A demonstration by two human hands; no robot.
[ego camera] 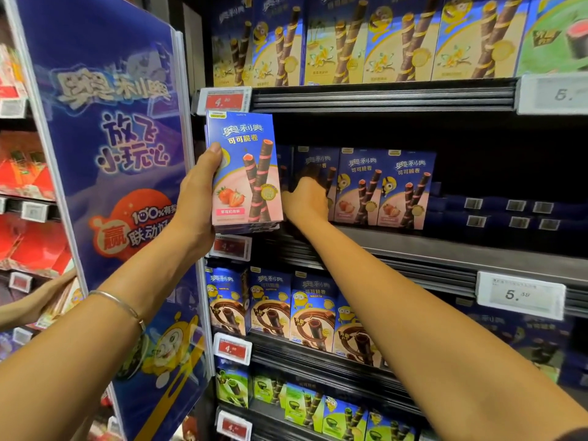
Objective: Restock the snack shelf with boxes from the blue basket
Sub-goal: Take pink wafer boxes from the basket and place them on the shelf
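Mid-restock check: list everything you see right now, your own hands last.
held strawberry boxes: stack, blue-pink, before middle shelf
shelved strawberry boxes: at least three, blue-pink, upright on middle shelf
flat boxes: several, dark blue, middle shelf's right
vanilla boxes: about five, blue-yellow, row above
chocolate boxes: about four, blue-brown, row below
green boxes: several, lowest row
price tags: several, red or white, shelf edges
promo panel: one, blue, left
red packs: several, far left
another person's hand: one, lower left
bracelet: one, silver, left wrist
left hand: grips held strawberry boxes
right hand: at leftmost shelved box; grip hidden
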